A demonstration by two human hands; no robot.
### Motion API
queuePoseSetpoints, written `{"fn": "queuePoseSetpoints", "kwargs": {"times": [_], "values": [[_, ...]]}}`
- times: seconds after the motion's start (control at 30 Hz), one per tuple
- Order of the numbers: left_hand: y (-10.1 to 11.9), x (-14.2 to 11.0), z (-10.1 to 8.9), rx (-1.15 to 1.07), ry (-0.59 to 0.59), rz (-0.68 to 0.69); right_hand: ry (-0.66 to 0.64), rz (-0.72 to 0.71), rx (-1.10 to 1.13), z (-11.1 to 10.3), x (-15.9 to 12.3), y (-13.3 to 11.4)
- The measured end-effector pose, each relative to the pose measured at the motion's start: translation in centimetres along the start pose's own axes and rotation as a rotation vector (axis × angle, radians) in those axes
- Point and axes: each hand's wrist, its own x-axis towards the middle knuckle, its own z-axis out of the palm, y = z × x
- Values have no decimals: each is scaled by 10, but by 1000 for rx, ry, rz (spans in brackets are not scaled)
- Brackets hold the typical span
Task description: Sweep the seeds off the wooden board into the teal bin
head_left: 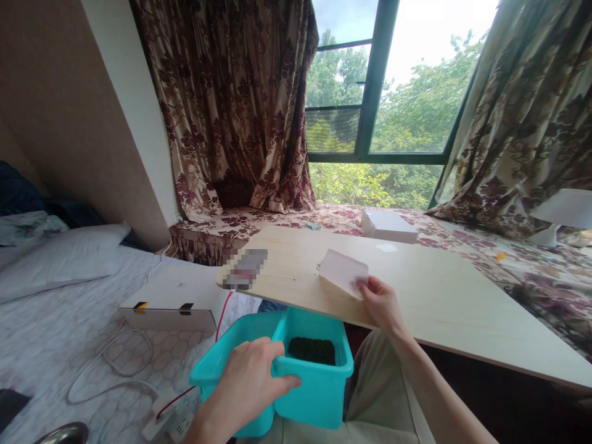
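Note:
My right hand [379, 302] pinches the near right corner of a pale rectangular slab or shallow box [343, 271] on the light wooden tabletop [430, 290]. Whether that piece rests flat or is slightly raised I cannot tell. Small dark crumbs lie by its left edge. Closed over the near rim, at the divider, my left hand [254, 376] holds a turquoise two-compartment tub [319, 394]. The tub sits at my lap, below the tabletop's front edge. Dark, soil-like material [312, 350] lies in its right compartment. My left hand partly hides the left compartment.
A blurred-out flat object [245, 269] lies at the tabletop's left end, with a red cable [224, 314] nearby. Left on the bed are a white box [173, 299] and a power strip [171, 413]. Another white box [389, 226] stands behind the tabletop, and a lamp [564, 209] stands right.

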Motion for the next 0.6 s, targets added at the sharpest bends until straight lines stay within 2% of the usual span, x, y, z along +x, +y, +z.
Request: {"fn": "queuePoseSetpoints", "kwargs": {"times": [0.1,0.2,0.33,0.47,0.53,0.6], "values": [[1,0,0,9,-6,1,55,20,-17,-13,5,0],[1,0,0,9,-17,1,45,21,69,-8,2,-11],[1,-1,0,6,-20,0,-119,0,220,32,-6,-30],[0,-1,-1,-3,-22,-15,-242,-10,247,77,-12,-33],[0,-1,-1,0,-25,-21,-242,-12,200,86,-12,-28],[0,-1,-2,9,-31,-28,-202,-12,141,84,-9,-22]]}}
